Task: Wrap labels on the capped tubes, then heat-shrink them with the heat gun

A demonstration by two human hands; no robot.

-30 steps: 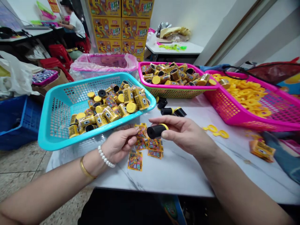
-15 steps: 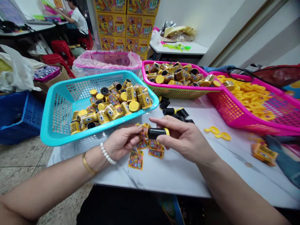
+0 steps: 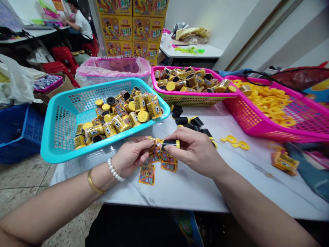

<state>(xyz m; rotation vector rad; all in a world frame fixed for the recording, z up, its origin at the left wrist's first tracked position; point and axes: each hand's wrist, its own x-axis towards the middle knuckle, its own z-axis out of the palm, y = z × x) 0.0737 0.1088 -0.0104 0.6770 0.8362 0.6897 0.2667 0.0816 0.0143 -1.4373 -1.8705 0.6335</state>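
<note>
My left hand [image 3: 133,152], with a pearl bracelet at the wrist, pinches a printed yellow plastic sleeve [image 3: 157,142]. Between the thumb and fingers of my right hand [image 3: 194,149] is a small black bottle [image 3: 170,144] with a yellow end, lying level. Its black end meets the sleeve's opening; how far inside it reaches, I cannot tell. Below my hands, several flat printed sleeves [image 3: 147,174] lie on the white marbled table [image 3: 177,195]. Behind my right hand is a heap of loose black bottles [image 3: 196,121] with yellow ends.
A turquoise basket [image 3: 61,154] of sleeved bottles stands at left. Behind are a pink basket [image 3: 190,93] of more bottles and a pink basket [image 3: 257,125] of yellow ring-shaped pieces. Two yellow wand pieces [image 3: 235,141] and a bundle of sleeves [image 3: 284,163] lie right. A person [image 3: 81,25] sits far back.
My right hand has moved left with the black bottle, bringing it against the sleeve's opening. My left hand keeps its pinch on the sleeve. The whole view has shifted slightly.
</note>
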